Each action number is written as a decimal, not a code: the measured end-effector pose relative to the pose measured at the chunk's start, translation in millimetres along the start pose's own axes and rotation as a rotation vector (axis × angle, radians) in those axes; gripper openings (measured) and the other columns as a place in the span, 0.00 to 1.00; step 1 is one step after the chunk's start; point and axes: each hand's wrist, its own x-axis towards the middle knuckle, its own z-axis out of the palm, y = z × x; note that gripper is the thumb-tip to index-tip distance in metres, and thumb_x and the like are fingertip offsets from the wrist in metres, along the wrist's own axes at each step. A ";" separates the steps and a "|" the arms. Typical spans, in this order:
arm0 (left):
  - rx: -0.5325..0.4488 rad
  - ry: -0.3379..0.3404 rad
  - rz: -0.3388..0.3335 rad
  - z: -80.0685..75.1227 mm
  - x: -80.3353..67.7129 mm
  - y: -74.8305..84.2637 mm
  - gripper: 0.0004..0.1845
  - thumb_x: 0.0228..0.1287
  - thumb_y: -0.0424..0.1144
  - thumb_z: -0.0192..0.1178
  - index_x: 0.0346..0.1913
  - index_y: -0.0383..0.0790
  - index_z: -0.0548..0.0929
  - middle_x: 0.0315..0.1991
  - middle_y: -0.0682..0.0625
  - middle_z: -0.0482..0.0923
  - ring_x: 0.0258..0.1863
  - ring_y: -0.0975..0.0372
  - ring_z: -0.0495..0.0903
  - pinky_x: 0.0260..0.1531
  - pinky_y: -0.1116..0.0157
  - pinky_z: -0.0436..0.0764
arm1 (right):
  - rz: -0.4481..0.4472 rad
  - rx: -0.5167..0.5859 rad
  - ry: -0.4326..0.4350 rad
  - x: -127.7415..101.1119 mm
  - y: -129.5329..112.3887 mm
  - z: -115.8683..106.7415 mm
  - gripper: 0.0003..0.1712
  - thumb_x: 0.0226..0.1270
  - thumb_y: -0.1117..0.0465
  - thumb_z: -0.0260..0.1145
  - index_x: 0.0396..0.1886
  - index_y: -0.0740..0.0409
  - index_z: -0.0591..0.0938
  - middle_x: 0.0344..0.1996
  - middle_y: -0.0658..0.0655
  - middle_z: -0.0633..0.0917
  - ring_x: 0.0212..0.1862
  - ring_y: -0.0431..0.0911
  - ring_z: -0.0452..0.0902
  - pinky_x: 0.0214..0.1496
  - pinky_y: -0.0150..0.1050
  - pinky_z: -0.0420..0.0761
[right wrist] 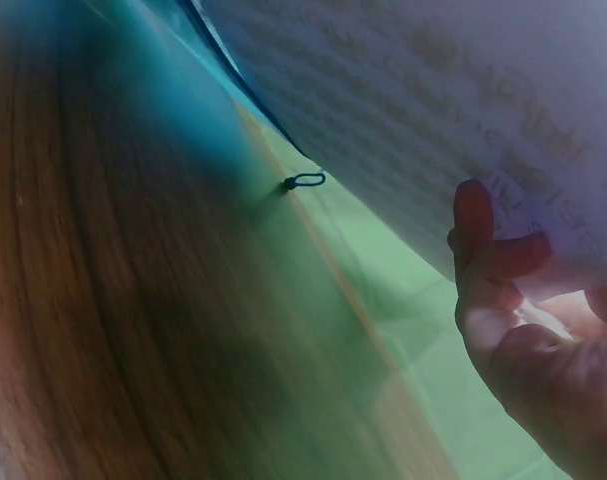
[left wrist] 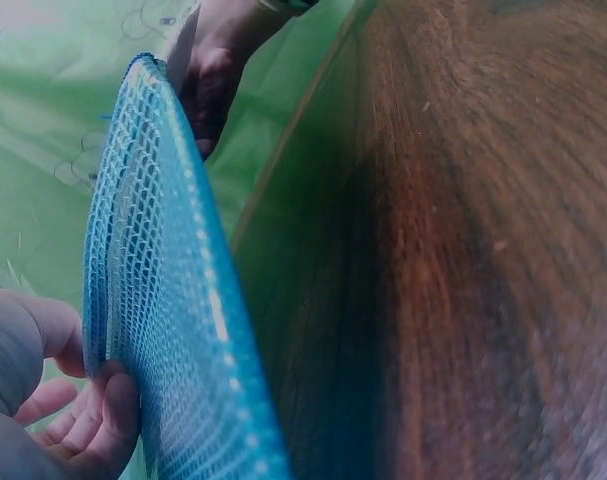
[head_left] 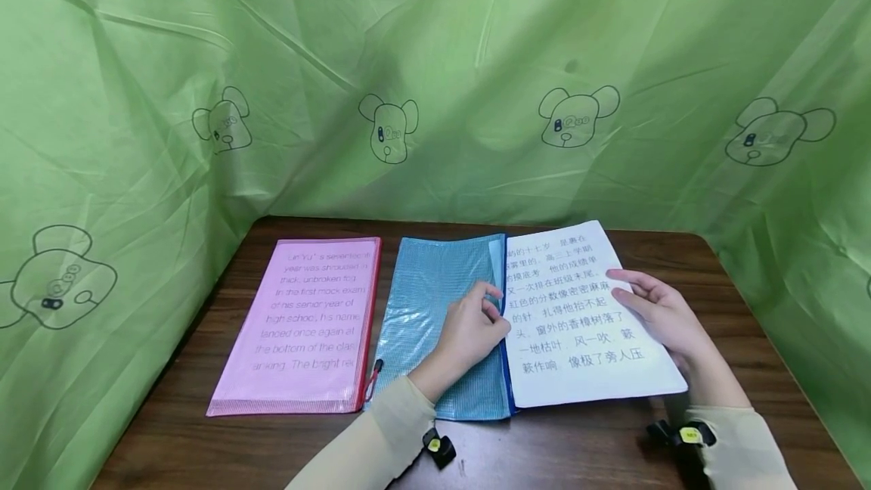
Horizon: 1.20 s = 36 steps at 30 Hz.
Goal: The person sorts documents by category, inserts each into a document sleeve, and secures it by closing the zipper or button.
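A blue mesh zipper pouch [head_left: 422,308] lies in the middle of the table, its dark blue zipper edge on the right side. My left hand [head_left: 469,327] pinches that open edge between thumb and fingers; the left wrist view shows the mesh pouch [left wrist: 173,270] raised off the wood there. Out of the opening, to the right, sticks a white sheet [head_left: 565,324] printed with Chinese text. Its right edge is gripped by my right hand [head_left: 656,316]. In the right wrist view, fingers [right wrist: 473,215] press against the underside of the paper [right wrist: 403,110]. How deep it sits is unclear.
A pink zipper pouch [head_left: 306,324] with an English-text page inside lies left of the blue one. Its red zipper pull [head_left: 374,376] lies close to the blue mesh. Green fabric [head_left: 435,82] with bear drawings hangs behind and beside the brown wooden table [head_left: 558,445].
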 end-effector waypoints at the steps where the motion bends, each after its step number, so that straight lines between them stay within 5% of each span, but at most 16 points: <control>1: 0.000 0.001 0.000 0.3 -0.1 0.0 0.20 0.59 0.28 0.68 0.55 0.41 0.83 0.28 0.58 0.81 0.22 0.71 0.77 0.26 0.70 0.78 | -0.003 -0.001 0.004 -0.1 -0.1 1.0 0.29 0.85 0.54 0.65 0.78 0.57 0.74 0.49 0.48 0.91 0.40 0.51 0.93 0.35 0.47 0.92; 20: -0.027 0.010 -0.018 1.6 -0.2 -0.3 0.20 0.58 0.28 0.68 0.54 0.42 0.83 0.33 0.52 0.86 0.24 0.71 0.79 0.29 0.69 0.80 | -0.062 -0.140 0.102 -8.4 -19.0 29.9 0.28 0.85 0.53 0.66 0.76 0.59 0.77 0.45 0.46 0.90 0.36 0.50 0.93 0.33 0.47 0.91; 36: 0.008 -0.006 -0.030 3.5 -0.9 1.1 0.19 0.58 0.29 0.69 0.53 0.42 0.83 0.31 0.54 0.85 0.24 0.71 0.79 0.29 0.69 0.79 | -0.077 -0.011 0.080 -13.2 -27.5 36.5 0.25 0.84 0.57 0.67 0.74 0.58 0.77 0.48 0.47 0.91 0.37 0.50 0.93 0.33 0.47 0.91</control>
